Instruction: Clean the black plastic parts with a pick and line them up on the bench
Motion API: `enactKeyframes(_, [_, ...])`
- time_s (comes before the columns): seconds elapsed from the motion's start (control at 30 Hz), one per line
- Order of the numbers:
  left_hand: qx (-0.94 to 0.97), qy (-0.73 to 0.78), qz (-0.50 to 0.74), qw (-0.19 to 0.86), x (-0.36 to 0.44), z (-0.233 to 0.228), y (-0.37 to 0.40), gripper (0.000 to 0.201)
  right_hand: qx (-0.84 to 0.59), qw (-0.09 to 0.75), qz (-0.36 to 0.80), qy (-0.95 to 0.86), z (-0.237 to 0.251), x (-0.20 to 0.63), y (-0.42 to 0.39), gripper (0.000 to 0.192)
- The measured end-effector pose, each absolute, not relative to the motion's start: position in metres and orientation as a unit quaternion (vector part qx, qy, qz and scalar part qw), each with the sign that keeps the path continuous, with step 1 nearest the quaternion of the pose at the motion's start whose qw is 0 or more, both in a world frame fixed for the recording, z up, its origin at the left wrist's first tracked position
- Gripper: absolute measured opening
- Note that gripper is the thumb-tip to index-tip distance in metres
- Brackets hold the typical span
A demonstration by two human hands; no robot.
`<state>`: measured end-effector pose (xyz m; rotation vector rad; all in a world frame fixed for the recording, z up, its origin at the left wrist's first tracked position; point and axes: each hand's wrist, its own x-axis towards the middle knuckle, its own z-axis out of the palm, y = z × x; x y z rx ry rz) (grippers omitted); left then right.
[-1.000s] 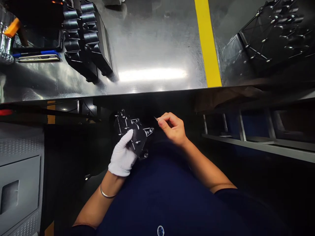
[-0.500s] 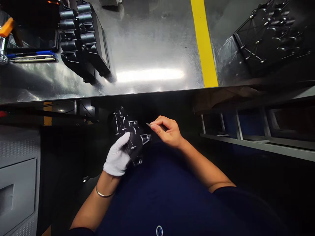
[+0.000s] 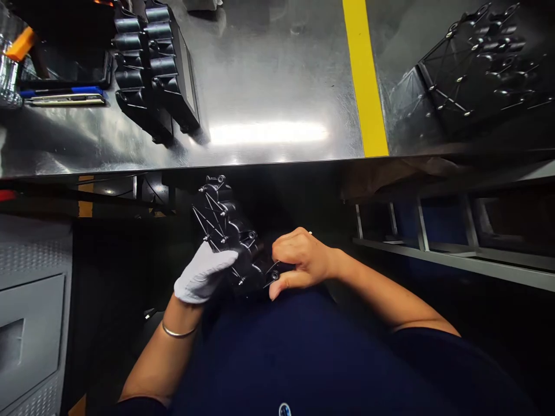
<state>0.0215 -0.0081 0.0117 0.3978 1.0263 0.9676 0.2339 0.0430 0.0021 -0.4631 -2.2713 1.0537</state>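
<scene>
My left hand (image 3: 203, 274), in a white glove, grips a black moulded plastic part (image 3: 236, 225) with ribs, rounded humps and small bosses. The part is held tilted below the bench edge, in front of my body. At its lower right end is my bare right hand (image 3: 301, 263), with curled fingers and the thumb beside a boss of the part. A small knife (image 3: 273, 267) is in this hand; only a thin bit of its blade shows, and the fingers hide the rest.
Two similar black parts (image 3: 156, 75) stand on the metal bench (image 3: 269, 86), left of a yellow stripe (image 3: 364, 75). Another ribbed black part (image 3: 459, 75) lies at the right. Pens (image 3: 65, 95) are at the left. A metal rack (image 3: 433, 251) stands right, a grey cabinet (image 3: 32, 312) left.
My right hand has come down against the part's lower right end, and the knife's blade now mostly hides from view. My left hand has turned the part and lowered slightly.
</scene>
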Motion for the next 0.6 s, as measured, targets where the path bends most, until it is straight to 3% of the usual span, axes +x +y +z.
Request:
enactKeyframes(0.27, [0.124,0.479,0.453,0.742,0.027,0.009,-0.01,0.038,-0.219,0.371,0.308,-0.849,-0.001,0.232,0.045,0.051])
enactKeyframes(0.6, [0.007,0.479,0.484,0.732,0.042,0.003,-0.011,0.033,-0.273,0.373,0.24,-0.854,0.001,0.234,0.048,0.049])
